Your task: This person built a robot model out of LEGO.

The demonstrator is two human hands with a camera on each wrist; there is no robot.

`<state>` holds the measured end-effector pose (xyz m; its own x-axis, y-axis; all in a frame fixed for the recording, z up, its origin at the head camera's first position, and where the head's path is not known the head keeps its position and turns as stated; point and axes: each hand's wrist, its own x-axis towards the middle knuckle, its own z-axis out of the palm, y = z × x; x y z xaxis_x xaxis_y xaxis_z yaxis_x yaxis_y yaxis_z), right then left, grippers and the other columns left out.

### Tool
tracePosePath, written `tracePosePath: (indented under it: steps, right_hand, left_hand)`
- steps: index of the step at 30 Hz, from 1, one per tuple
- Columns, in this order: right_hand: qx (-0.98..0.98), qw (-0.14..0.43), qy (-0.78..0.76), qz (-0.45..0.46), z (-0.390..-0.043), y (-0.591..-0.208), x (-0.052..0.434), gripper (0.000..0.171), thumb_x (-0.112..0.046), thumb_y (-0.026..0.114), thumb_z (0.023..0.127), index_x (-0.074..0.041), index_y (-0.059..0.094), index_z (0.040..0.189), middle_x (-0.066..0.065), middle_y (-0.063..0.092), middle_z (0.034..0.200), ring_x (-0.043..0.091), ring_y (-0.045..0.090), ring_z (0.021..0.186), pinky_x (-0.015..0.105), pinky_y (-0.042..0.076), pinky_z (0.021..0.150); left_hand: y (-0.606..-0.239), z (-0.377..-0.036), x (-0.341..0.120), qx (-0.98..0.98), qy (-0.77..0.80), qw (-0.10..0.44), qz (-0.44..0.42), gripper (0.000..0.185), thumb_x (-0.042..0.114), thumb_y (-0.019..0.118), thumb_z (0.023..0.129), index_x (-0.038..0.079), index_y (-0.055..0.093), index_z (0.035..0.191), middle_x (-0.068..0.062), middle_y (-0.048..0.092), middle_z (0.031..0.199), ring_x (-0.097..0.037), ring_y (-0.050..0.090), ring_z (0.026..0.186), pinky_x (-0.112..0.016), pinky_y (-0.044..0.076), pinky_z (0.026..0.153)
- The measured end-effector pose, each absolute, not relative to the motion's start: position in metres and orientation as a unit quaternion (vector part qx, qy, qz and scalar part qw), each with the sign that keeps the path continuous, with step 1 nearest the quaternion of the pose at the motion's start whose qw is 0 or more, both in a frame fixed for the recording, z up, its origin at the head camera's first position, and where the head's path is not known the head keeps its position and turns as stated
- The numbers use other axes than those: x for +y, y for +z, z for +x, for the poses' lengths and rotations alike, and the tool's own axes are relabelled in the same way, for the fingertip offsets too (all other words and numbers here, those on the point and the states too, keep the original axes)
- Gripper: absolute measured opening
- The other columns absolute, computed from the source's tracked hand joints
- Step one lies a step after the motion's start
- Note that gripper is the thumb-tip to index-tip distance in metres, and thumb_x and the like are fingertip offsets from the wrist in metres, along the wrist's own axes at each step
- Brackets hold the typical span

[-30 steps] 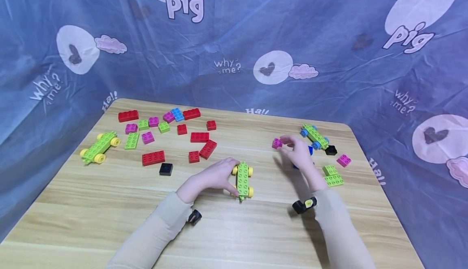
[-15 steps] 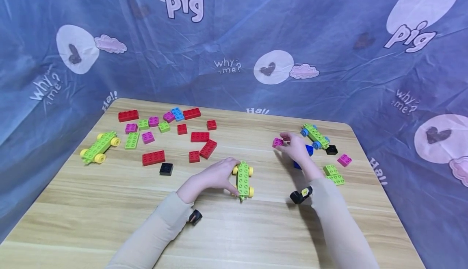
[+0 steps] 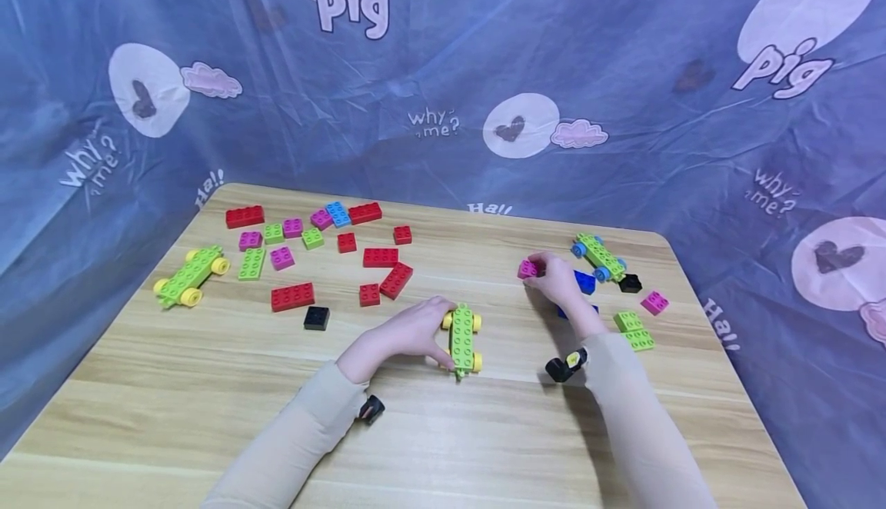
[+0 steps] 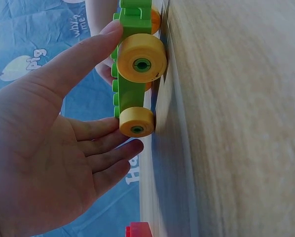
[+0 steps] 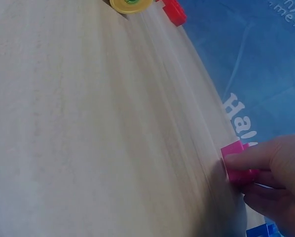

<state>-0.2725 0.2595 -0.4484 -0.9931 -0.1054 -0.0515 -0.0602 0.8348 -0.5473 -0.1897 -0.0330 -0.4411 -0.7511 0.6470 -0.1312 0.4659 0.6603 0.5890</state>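
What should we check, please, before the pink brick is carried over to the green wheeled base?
1. Right hand pinches the pink brick: ok.
2. Left hand steadies the green wheeled base; thumb and fingers touch its side: ok.
3. Base wheels rest on the table: ok.
4. Base's top studs bare: ok.
5. Table between brick and base free of loose bricks: ok.
6. Brick's underside faces down: cannot tell.
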Motion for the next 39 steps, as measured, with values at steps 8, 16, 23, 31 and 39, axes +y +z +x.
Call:
tracePosePath:
  steps: [8,16,23,31,39]
  right_hand:
    - [0.961,0.031,-0.273,-0.038,-0.272,-0.451,0.259,0.045,-0.007,0.069,0.088,0.006,0.055,0.129,0.029,0.062,0.120,0.041,0.059,0.111,0.051,0.049,0.095]
    - [0.963,0.031,-0.267,-0.036,-0.273,-0.450,0.259,0.046,-0.008,0.069,0.088,0.006,0.056,0.129,0.028,0.062,0.120,0.041,0.059,0.110,0.051,0.049,0.095]
    - [0.950,-0.001,-0.312,-0.031,-0.268,-0.450,0.254,0.043,-0.012,0.071,0.087,0.005,0.060,0.125,0.026,0.065,0.116,0.037,0.063,0.105,0.047,0.053,0.091]
    - [0.915,-0.047,-0.397,-0.053,-0.252,-0.448,0.231,0.040,-0.010,0.075,0.082,0.001,0.064,0.119,0.021,0.068,0.113,0.035,0.063,0.107,0.047,0.050,0.098]
    - [0.881,-0.049,-0.462,-0.087,-0.229,-0.436,0.202,0.039,-0.003,0.076,0.079,0.003,0.066,0.116,0.022,0.069,0.110,0.034,0.064,0.103,0.045,0.052,0.098]
  left_hand:
    - [-0.441,-0.189,-0.033,0.896,0.271,0.169,0.309,0.100,0.037,0.090,0.066,-0.003,0.041,0.144,-0.015,0.050,0.141,-0.026,0.050,0.129,-0.038,0.039,0.112]
    - [-0.441,-0.189,-0.033,0.896,0.274,0.173,0.305,0.100,0.037,0.090,0.066,-0.003,0.041,0.144,-0.015,0.049,0.142,-0.027,0.049,0.131,-0.038,0.039,0.113]
    - [-0.441,-0.190,-0.032,0.895,0.275,0.174,0.305,0.101,0.037,0.090,0.066,-0.002,0.041,0.144,-0.015,0.050,0.141,-0.026,0.050,0.130,-0.038,0.039,0.112]
    - [-0.440,-0.189,-0.034,0.894,0.278,0.174,0.304,0.100,0.036,0.090,0.066,-0.002,0.041,0.144,-0.015,0.049,0.142,-0.027,0.048,0.131,-0.039,0.038,0.113]
    - [-0.441,-0.190,-0.033,0.896,0.272,0.168,0.307,0.101,0.037,0.091,0.065,-0.002,0.041,0.143,-0.014,0.051,0.140,-0.027,0.050,0.129,-0.039,0.039,0.112]
